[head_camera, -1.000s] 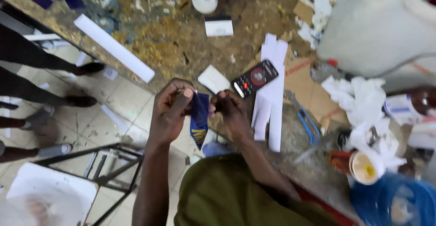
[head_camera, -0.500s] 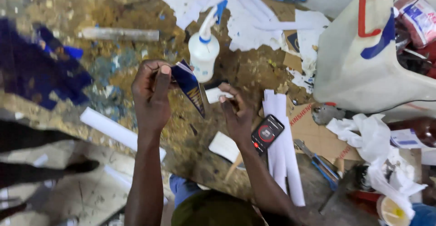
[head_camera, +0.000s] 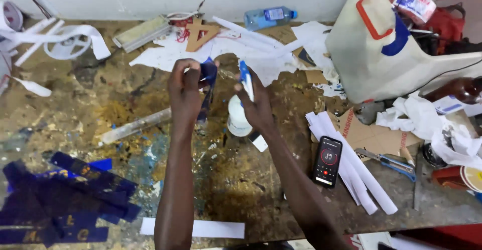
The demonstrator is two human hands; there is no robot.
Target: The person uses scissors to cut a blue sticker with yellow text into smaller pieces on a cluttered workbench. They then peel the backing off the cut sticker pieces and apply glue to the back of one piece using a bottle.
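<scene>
Left grip [head_camera: 185, 87] closed on a dark blue strip [head_camera: 207, 82], held up above the stained counter [head_camera: 100, 109]. Right grip [head_camera: 256, 107] clamped around a white spray bottle [head_camera: 238, 117] with a blue nozzle, just beside the strip. Farther right: phone [head_camera: 327, 161] lying on white paper strips [head_camera: 351, 172], blue-handled cutter [head_camera: 386, 159] nearby. Lower left: heap of dark blue cut pieces [head_camera: 65, 200].

Head camera, looking down (close), workbench [head_camera: 241, 190]

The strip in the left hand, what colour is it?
Dark blue strip, pinched by the left hand, clearest in the head view.
</scene>
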